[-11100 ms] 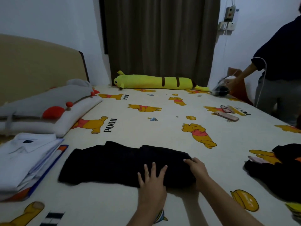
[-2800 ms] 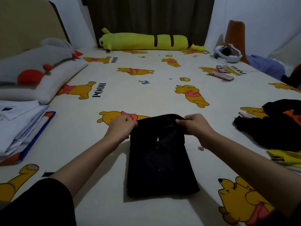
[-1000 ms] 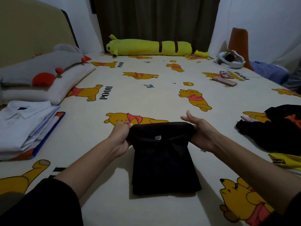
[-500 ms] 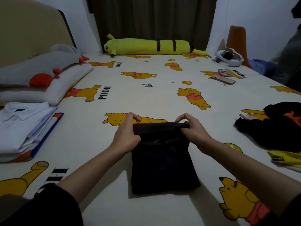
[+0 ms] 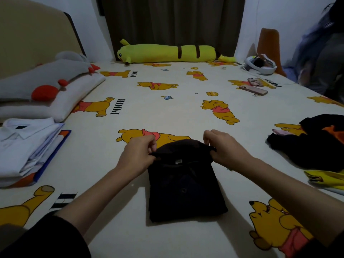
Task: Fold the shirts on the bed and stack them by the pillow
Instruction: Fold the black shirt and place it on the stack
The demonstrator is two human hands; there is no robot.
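A folded black shirt (image 5: 184, 190) lies on the bed sheet in front of me, buttons up. My left hand (image 5: 137, 157) pinches the left corner of its far edge, and my right hand (image 5: 225, 148) pinches the right corner. That edge is lifted slightly off the sheet. A stack of folded white shirts (image 5: 24, 146) sits at the left, beside the grey and white pillow (image 5: 48, 90). A heap of unfolded dark clothes (image 5: 316, 142) lies at the right, with a yellow garment (image 5: 327, 178) next to it.
A long yellow plush toy (image 5: 167, 53) lies along the far edge by the curtain. Two phones (image 5: 255, 87) and a white headset (image 5: 260, 65) rest at the far right. A blurred person (image 5: 323, 58) stands past the bed's right side.
Both hands have shifted their grip on the shirt's far edge, which now bulges upward between them. The person at the right has come further into view.
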